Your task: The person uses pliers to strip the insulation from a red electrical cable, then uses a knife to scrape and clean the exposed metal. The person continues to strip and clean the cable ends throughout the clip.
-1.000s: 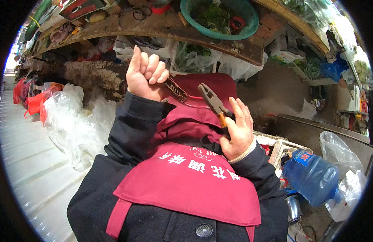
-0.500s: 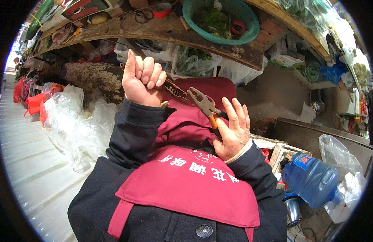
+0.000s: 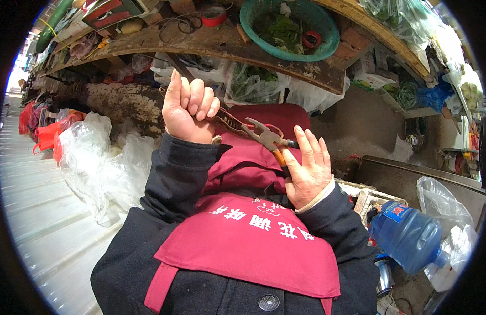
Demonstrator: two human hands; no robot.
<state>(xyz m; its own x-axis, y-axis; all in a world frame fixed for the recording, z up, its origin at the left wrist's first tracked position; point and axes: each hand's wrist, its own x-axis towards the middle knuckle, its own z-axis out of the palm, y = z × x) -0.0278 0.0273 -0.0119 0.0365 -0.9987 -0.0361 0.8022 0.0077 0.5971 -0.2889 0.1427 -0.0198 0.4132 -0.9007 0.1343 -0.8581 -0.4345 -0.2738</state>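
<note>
My left hand (image 3: 189, 109) is closed in a fist, thumb up, around one end of a dark, ribbed piece (image 3: 230, 122) with thin reddish wire. The piece's exact kind is hard to make out. A pair of pliers (image 3: 268, 138) with orange and black handles is in my right hand (image 3: 310, 176), its fingers stretched along the handles. The jaws point left and meet or overlap the free end of the ribbed piece; whether they grip it cannot be seen. Both hands are above the dark red apron (image 3: 243, 231) on my lap.
Ahead stands a worn wooden bench (image 3: 201, 44) with a green basin (image 3: 252, 39) of leaves and a red tape roll (image 3: 214, 17). Clear plastic bags (image 3: 98, 163) lie at left. At right are a blue water bottle (image 3: 411, 233) and a white crate (image 3: 366, 202).
The pliers have turned slightly and their jaws are closer to the ribbed piece. Both hands keep their holds, and the whole view has shifted a little.
</note>
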